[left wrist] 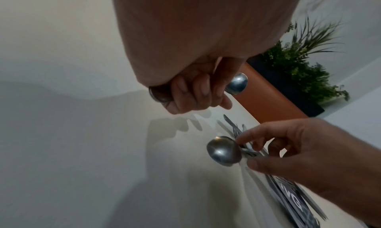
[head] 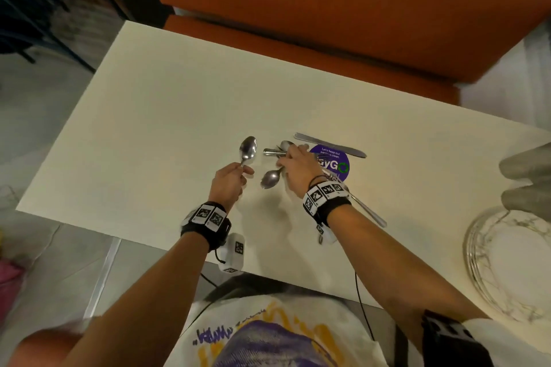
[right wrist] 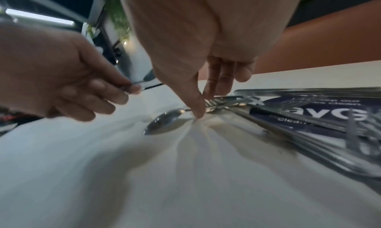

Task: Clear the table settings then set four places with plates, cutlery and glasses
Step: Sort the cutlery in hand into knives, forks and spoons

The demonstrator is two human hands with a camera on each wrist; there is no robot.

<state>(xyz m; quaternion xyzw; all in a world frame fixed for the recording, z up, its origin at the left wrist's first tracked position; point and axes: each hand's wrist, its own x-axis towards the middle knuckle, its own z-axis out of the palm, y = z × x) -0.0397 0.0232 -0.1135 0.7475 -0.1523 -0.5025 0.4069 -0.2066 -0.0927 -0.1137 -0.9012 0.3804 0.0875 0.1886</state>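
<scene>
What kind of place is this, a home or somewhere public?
Probably a canteen or office pantry, not a home. An orange booth bench runs along the white table, a round purple sticker on it asks people to keep the place clean, and a planter sits behind the bench.

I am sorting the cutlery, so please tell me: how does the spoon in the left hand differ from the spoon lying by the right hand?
The held spoon is lifted off the table, gripped by the left hand; the lying spoon rests on the table beside the cutlery pile. The held spoon's bowl points away from the person; the lying spoon's points toward them, with the right hand fingers at its handle. Both are plain silver metal.
</scene>
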